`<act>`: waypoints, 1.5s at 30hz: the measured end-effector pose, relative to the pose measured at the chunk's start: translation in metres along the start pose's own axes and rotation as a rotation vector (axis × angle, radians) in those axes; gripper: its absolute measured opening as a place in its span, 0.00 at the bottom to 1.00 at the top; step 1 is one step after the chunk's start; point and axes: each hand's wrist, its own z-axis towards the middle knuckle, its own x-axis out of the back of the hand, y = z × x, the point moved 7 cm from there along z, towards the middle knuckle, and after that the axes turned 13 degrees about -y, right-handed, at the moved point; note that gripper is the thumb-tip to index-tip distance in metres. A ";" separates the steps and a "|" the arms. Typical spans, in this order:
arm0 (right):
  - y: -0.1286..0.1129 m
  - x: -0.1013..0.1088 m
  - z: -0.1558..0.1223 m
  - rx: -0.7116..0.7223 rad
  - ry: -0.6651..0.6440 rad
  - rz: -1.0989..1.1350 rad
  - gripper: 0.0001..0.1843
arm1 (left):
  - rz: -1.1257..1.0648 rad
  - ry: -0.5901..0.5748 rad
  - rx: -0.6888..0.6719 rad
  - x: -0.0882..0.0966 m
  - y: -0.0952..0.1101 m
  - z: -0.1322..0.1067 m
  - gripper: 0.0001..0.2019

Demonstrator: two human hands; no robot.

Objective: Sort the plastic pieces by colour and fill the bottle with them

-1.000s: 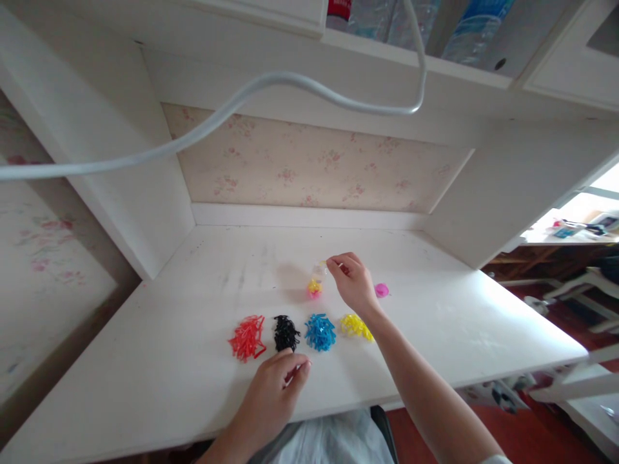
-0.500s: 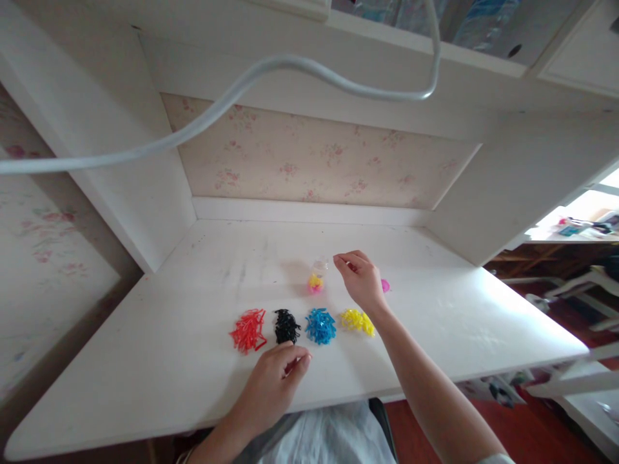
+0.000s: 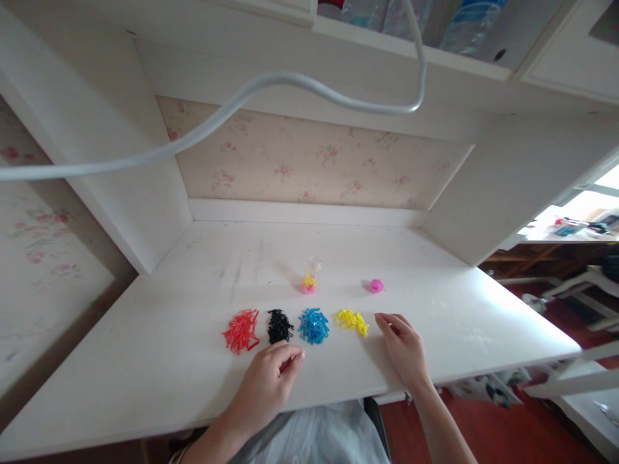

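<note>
Four small heaps of plastic bits lie in a row on the white desk (image 3: 145,335): red (image 3: 240,330), black (image 3: 279,325), blue (image 3: 313,325) and yellow (image 3: 351,319). Behind them stands a small clear vial (image 3: 311,276) with yellow bits inside and a pink base. Its pink cap (image 3: 376,285) lies to the right. My left hand (image 3: 268,381) rests on the desk just below the black heap, fingers curled loosely, nothing visible in it. Just right of the yellow heap, my right hand (image 3: 403,348) lies on the desk with fingers extended, holding nothing.
A grey cable (image 3: 271,82) hangs across the upper view. A shelf above holds plastic bottles (image 3: 464,19). The desk's side walls (image 3: 120,167) close in left and right. The desk's front edge runs under my wrists.
My right hand drew back from beside the vial and came down on the desk right of the yellow heap. My left hand stayed in place.
</note>
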 end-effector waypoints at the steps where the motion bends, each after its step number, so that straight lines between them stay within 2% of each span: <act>1: 0.002 0.001 -0.003 -0.010 -0.002 -0.004 0.18 | 0.025 0.024 0.002 0.000 0.001 0.001 0.15; 4: -0.002 -0.005 -0.008 0.004 -0.060 -0.025 0.17 | 0.137 0.046 -0.011 -0.006 0.011 0.011 0.13; 8: -0.017 -0.017 -0.011 0.069 -0.174 -0.097 0.16 | 0.402 -0.020 -0.033 -0.026 0.031 0.033 0.11; 13: -0.024 -0.021 -0.012 0.147 -0.212 -0.211 0.13 | 0.649 -0.056 -0.016 -0.048 0.047 0.065 0.08; 20: -0.016 -0.026 -0.009 0.176 -0.252 -0.293 0.12 | 0.792 -0.087 -0.002 -0.064 0.048 0.092 0.10; 29: -0.007 -0.028 -0.007 0.148 -0.275 -0.292 0.16 | 0.874 -0.125 -0.031 -0.069 0.052 0.100 0.10; 35: -0.012 -0.026 -0.007 0.154 -0.265 -0.260 0.17 | 0.891 -0.122 -0.028 -0.066 0.056 0.100 0.11; 38: -0.014 -0.024 -0.009 0.164 -0.244 -0.228 0.17 | 0.886 -0.091 -0.025 -0.058 0.060 0.096 0.10; 41: -0.015 -0.018 -0.010 0.159 -0.189 -0.165 0.18 | 0.853 0.001 -0.017 -0.038 0.063 0.092 0.09; 45: -0.010 -0.012 -0.009 0.093 -0.126 -0.060 0.17 | 0.696 0.108 -0.054 0.004 0.063 0.090 0.07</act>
